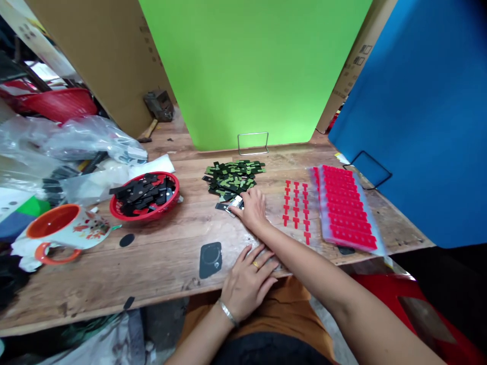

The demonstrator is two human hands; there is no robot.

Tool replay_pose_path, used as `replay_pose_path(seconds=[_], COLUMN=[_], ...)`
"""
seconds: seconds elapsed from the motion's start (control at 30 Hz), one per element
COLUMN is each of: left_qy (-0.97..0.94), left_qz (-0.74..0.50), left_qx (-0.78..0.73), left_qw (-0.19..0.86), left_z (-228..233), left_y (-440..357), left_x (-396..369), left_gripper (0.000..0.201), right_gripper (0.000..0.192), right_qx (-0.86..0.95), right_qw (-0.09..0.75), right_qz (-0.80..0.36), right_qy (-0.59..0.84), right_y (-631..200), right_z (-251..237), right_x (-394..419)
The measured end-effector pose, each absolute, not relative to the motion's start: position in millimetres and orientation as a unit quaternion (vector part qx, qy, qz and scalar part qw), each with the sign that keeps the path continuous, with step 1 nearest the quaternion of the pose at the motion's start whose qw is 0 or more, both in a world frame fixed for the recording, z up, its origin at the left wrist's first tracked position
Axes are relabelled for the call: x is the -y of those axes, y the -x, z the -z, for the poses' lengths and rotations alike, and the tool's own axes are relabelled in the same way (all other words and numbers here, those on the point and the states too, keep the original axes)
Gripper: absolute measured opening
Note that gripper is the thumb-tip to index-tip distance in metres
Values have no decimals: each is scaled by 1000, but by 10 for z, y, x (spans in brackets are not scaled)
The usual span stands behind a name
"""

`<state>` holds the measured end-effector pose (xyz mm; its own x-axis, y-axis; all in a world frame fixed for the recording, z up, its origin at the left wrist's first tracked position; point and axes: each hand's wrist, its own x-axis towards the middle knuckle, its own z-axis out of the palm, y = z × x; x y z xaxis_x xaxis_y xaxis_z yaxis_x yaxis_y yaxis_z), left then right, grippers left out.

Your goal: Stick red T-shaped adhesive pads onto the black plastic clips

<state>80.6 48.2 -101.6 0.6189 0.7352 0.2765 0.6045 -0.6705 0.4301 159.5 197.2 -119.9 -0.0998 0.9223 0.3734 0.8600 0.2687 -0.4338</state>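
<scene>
My right hand (253, 209) reaches to the front edge of a heap of small flat green-and-black pieces (233, 178). Thumb and fingers close around a small flat black piece with a shiny pale face (236, 202). Beside it on the wood lies another dark flat piece (221, 206). My left hand (249, 281), with a ring and a bracelet, rests at the table's near edge under my right forearm, fingers stretched out and holding nothing. To the right, red T-shaped pieces (296, 203) lie in three columns.
A red basket (173, 200) of black and red pieces stands left, beside a mug (87, 230). Sheets with rows of red pieces (348, 208) lie right. Green (254, 71) and blue (422, 126) boards stand behind. A dark patch (210, 259) marks the wooden table (163, 274).
</scene>
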Motion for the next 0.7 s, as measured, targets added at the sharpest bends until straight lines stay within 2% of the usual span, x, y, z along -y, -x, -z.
replay_pose_path(seconds=[0.13,0.23,0.37,0.47,0.53,0.63,0.7], left_qy=[-880,-869,-785,-677,-646,-659,-684], left_qz=[-222,-238,-334,-422,-437,-408,-384], left_qx=[-386,-388,-448,-556,-592,-590,-587], left_qw=[164,192,268,232,201,227,202], left_z=[1014,1019,969,851,767,711,744], left_y=[-811,-798,-653,-445,-317,-198,-162], left_x=[-458,-447,-615,-907,-1108,-1288,-1313], left_gripper=[31,31,30,32,38,32,24], right_gripper=[33,27,15,11,12,11,11], right_qx=[741,716,669,632,621,642,676], right_qw=[313,360,437,488,510,496,465], right_qz=[-77,-101,-178,-279,-343,-390,-358], right_qy=[588,590,574,533,486,435,446], right_y=[-1604,-1622,-1633,-1603,-1580,-1597,-1661], right_z=[1203,1214,1195,1103,1009,895,871], right_x=[-1979,-1998,-1996,-1900,-1789,-1612,-1517])
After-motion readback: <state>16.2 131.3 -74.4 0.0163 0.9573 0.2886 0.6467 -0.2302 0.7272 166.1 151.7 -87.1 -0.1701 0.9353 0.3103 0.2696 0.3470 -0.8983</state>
